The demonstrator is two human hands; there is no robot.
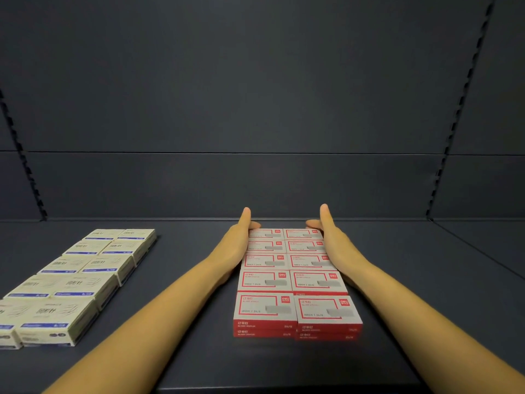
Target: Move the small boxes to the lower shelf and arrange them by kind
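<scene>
Red-and-white small boxes (292, 280) lie in two columns, stacked two high, in the middle of the dark shelf (397, 280). My left hand (238, 243) lies flat against the left side of this block, fingers stretched to its far end. On the opposite side my right hand (332, 240) presses the same way. Both thumbs hook over the far edge. To the left, cream boxes with blue stripes (76, 280) form their own block of two columns.
The shelf has a dark back panel (255, 109) and slotted uprights at both sides (466, 109). Bare shelf surface lies between the two blocks and to the right of the red boxes.
</scene>
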